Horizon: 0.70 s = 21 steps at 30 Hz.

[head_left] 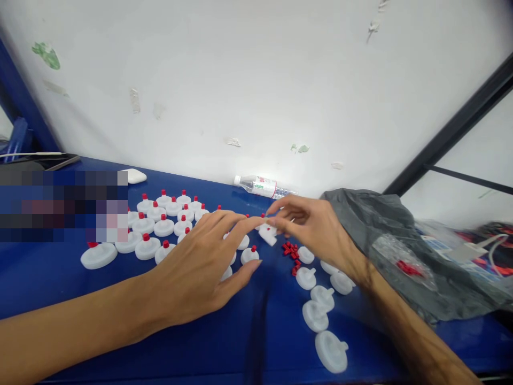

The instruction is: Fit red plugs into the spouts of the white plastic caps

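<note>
My left hand (214, 259) stretches over several white round plastic pieces with red caps (164, 227), its fingers extended and thumb apart, hiding some of them. The left index fingertip meets the fingers of my right hand (315, 227). My right thumb and index finger come together in a pinch; what is between them, if anything, is hidden. Just below these fingertips lies a small white piece (267, 235) with a red spot. Near the right wrist is a small heap of loose red caps (290, 249). Uncapped white round pieces (331, 351) lie in a loose line towards me.
A clear plastic bottle (260, 186) lies along the wall. To the right, a grey plastic bag (377, 224) carries a clear bag (404, 262) with red pieces. A white object (135, 176) sits at the back left of the blue table (224, 347).
</note>
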### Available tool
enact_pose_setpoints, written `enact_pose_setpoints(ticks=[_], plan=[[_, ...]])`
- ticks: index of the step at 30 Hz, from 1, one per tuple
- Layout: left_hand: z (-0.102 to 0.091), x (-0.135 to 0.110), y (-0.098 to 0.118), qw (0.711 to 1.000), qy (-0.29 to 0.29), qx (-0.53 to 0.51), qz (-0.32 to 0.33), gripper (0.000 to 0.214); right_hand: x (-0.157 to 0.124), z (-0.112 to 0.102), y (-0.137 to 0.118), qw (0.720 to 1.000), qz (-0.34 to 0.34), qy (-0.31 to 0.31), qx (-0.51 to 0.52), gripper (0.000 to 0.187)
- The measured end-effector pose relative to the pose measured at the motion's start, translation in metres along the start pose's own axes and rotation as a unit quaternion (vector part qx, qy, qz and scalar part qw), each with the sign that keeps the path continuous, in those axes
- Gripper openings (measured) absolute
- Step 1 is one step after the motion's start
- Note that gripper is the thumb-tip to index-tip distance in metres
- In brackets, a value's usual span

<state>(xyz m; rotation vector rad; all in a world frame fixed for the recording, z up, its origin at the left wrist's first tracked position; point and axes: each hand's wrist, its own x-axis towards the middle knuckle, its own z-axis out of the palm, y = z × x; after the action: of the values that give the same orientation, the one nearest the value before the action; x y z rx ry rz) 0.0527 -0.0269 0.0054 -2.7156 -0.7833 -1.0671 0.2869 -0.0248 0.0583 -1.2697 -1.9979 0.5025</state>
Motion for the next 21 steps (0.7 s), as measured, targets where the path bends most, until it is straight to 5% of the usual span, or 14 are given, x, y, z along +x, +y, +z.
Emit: enact_pose_setpoints(ticks=[5,11,14,16,18,21], plan=[[-0.002,-0.001,0.000,1.000,0.026,-0.009,0.004,0.030,-0.004,0.016,0.000,0.969,0.010,-0.090,0.232,0.022],[-0.005,0.000,0.003,0.999,0.032,-0.015,0.024,0.029,-0.003,0.011,-0.002,0.960,0.021,-0.102,0.260,0.019],[-0.004,0.000,0.002,0.999,0.039,0.002,0.030,0.031,-0.002,0.004,-0.005,0.986,0.001,-0.064,0.151,0.018],[-0.002,-0.001,0.000,1.000,0.022,0.003,0.023,0.032,0.000,-0.004,-0.003,1.000,-0.004,0.011,-0.019,0.015],[-0.001,-0.002,-0.001,0.999,0.003,-0.016,0.029,0.034,0.003,-0.013,0.003,0.970,0.033,0.066,-0.231,0.015],[0.000,-0.004,-0.001,0.996,-0.007,-0.048,0.076,0.035,0.007,-0.023,0.016,0.929,0.096,0.005,-0.357,0.015]])
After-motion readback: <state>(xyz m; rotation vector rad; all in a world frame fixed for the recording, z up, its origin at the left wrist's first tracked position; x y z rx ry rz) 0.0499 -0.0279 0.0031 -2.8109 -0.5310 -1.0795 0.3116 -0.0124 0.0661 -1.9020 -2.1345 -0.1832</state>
